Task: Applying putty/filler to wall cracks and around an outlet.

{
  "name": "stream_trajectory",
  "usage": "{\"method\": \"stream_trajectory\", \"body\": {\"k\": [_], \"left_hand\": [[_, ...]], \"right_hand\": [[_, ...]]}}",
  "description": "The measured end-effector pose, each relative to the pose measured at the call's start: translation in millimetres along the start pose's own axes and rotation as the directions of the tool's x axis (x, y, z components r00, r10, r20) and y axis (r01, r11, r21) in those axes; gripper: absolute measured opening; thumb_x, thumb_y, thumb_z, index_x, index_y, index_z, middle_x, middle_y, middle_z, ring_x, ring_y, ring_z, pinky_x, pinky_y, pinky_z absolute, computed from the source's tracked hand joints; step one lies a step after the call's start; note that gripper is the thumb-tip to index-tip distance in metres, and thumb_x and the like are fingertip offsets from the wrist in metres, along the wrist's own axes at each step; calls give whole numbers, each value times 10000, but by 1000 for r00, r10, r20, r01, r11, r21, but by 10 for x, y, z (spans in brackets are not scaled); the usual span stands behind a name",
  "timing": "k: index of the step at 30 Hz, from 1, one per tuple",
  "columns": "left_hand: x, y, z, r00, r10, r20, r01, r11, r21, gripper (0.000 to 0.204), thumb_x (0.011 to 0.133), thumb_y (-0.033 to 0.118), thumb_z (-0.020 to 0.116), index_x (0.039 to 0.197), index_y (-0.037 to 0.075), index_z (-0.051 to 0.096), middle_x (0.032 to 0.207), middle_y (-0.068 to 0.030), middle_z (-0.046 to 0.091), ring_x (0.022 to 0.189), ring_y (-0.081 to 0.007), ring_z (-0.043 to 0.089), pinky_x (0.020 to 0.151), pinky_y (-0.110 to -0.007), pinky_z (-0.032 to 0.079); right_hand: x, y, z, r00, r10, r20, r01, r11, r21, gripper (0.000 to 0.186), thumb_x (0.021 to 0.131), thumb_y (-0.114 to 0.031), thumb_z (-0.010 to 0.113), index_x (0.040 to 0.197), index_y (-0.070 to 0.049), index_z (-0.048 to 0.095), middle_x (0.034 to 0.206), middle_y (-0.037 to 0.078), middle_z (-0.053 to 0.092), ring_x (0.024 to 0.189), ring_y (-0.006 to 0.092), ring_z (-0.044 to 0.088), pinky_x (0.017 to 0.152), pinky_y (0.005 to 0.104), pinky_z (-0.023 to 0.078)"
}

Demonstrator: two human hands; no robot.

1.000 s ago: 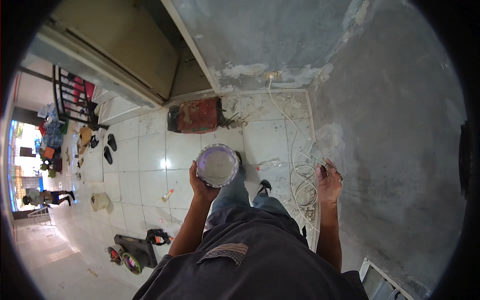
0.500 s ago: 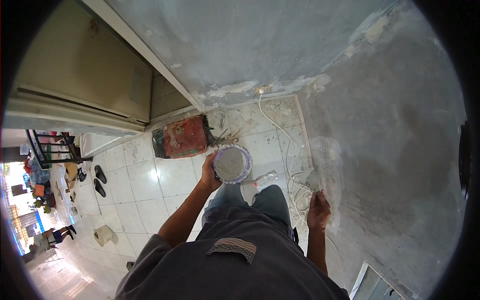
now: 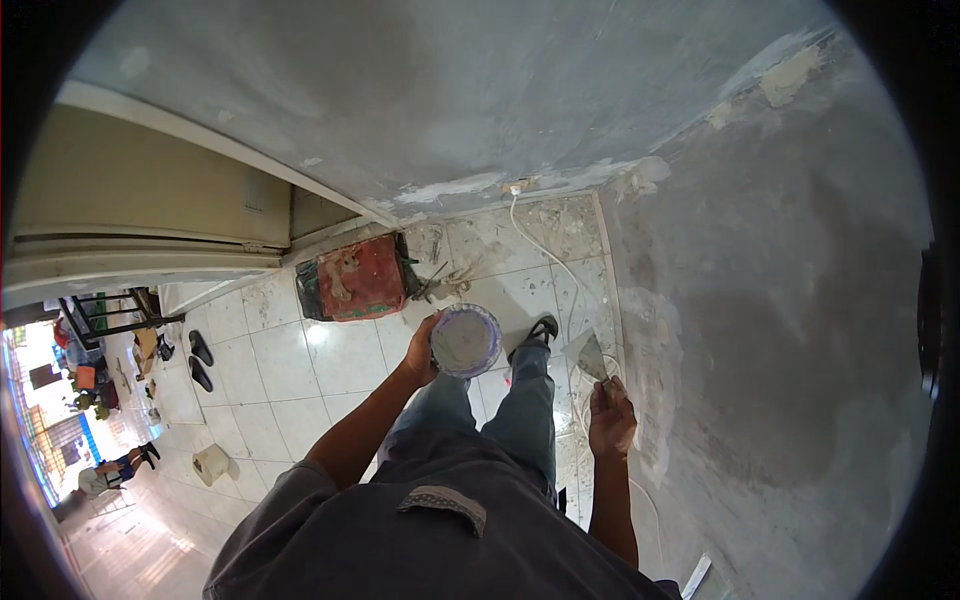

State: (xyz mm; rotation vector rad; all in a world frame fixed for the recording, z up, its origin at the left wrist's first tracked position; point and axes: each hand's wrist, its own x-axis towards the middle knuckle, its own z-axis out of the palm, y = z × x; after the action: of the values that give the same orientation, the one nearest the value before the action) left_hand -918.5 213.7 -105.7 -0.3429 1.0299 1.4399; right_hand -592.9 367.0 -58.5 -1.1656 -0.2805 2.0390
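Note:
My left hand [image 3: 422,350] is wrapped round the side of a round purple-rimmed tub [image 3: 497,345], held up in front of my legs. Grey paste [image 3: 462,340] fills the inside of the tub. At the right, my right hand [image 3: 612,422] grips the handle of a putty knife [image 3: 587,357]. Its flat, flared blade points away from me and is apart from both the tub and the right wall [image 3: 760,370].
A red box-shaped thing [image 3: 360,277] smeared with dried paste lies by the far wall [image 3: 480,100]. A white cable [image 3: 545,245] runs from a wall socket over the tiles. Black slippers [image 3: 200,360] and a cream container [image 3: 210,465] are at left; another person [image 3: 110,475] is far left.
My right foot has stepped forward and now shows on the tiles. The putty knife has come forward and left with my right hand. The tub has shifted slightly down in the view.

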Motion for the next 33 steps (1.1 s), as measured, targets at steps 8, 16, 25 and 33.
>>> {"method": "stream_trajectory", "body": {"k": [8,16,25,33], "left_hand": [[1460,-277,-590,970,158,-183,-123,973,193,552,949,459,460,1235,-4,561,1158,-114,627,1050,-222,593,926,-346,447],[3224,-380,-981,911,410,-42,-237,605,760,490,960,392,492,1085,-60,634,976,-105,677,930,-169,575,865,-304,435],[5116,-524,-1984,933,291,212,-293,271,917,497,995,408,430,1128,-33,615,993,-128,675,946,-163,571,874,-322,439],[5901,-784,-2331,751,534,388,-492,60,869,478,986,390,418,978,-37,633,839,-273,640,784,-388,621,739,-426,468]], "right_hand": [[1696,280,-597,977,101,190,-32,941,-337,367,915,-82,587,1204,133,517,1143,200,603,1075,290,607,1003,379,486],[3610,887,-1235,963,251,96,-128,742,-658,351,910,-56,575,1177,164,512,1091,201,608,1034,287,624,961,343,509],[5092,1611,-1718,905,394,160,-127,611,-781,344,902,-76,600,1171,131,543,1035,181,631,972,276,653,930,376,525],[5685,2113,-2184,868,370,331,79,556,-828,298,901,-59,610,1144,109,577,1030,180,646,953,254,658,893,350,537]]}}
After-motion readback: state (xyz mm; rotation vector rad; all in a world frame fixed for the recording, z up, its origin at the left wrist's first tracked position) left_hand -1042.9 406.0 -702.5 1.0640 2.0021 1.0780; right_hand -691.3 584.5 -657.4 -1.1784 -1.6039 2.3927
